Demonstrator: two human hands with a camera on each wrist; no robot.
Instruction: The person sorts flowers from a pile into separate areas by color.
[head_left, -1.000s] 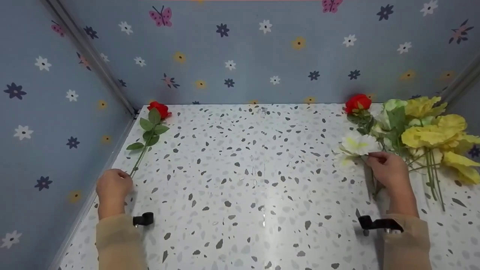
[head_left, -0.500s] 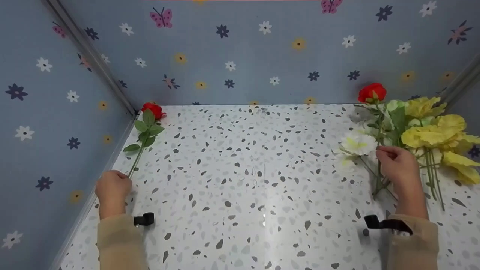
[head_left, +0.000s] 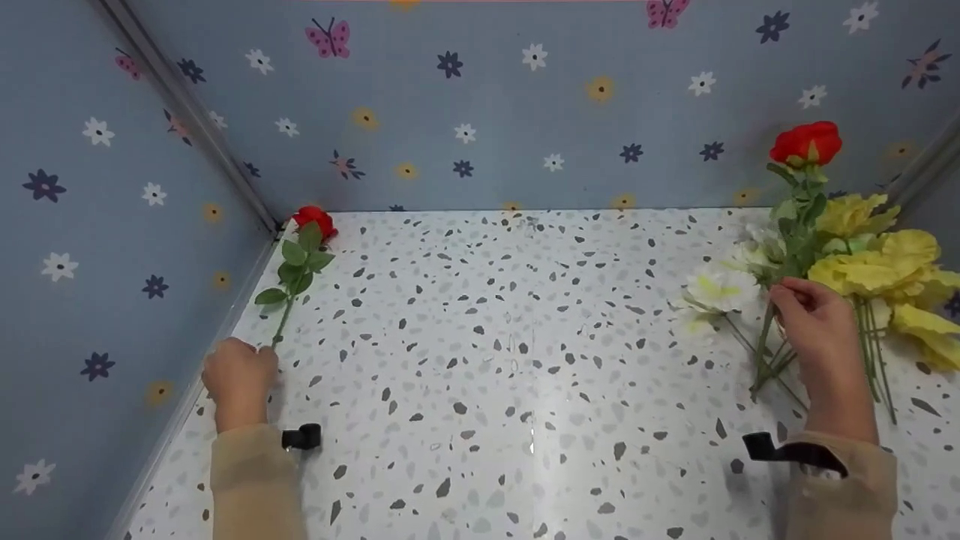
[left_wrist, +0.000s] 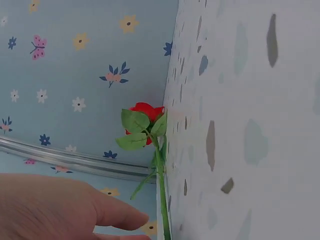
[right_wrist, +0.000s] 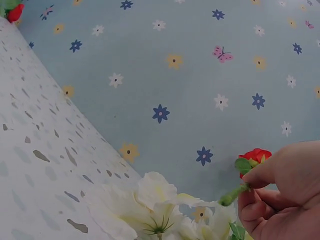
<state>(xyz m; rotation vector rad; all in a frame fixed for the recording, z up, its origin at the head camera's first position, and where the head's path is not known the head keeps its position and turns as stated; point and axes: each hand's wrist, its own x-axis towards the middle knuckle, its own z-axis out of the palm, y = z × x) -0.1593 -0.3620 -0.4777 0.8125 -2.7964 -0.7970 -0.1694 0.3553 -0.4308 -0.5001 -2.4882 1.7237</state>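
On the left of the head view a red rose (head_left: 315, 223) with green leaves lies on the speckled tabletop. My left hand (head_left: 240, 373) is at the lower end of its stem. The left wrist view has the fingertips (left_wrist: 140, 220) just beside that rose stem (left_wrist: 162, 200), with nothing pinched between them. At the right, my right hand (head_left: 821, 322) pinches the stem of another red rose (head_left: 810, 144) between thumb and fingers. Its bloom stands up in front of the back wall, over the flower pile. The stem's cut end (right_wrist: 227, 199) pokes out past the fingers.
Yellow flowers (head_left: 877, 262) with green stems lie at the far right. White flowers (head_left: 716, 291) lie left of the right hand, large in the right wrist view. Patterned blue panels (head_left: 525, 112) wall the tabletop (head_left: 465, 337) at the back and sides.
My right hand has moved right and raised the red rose from low beside the white flowers. The left hand and its rose have hardly shifted; the fingers look looser.
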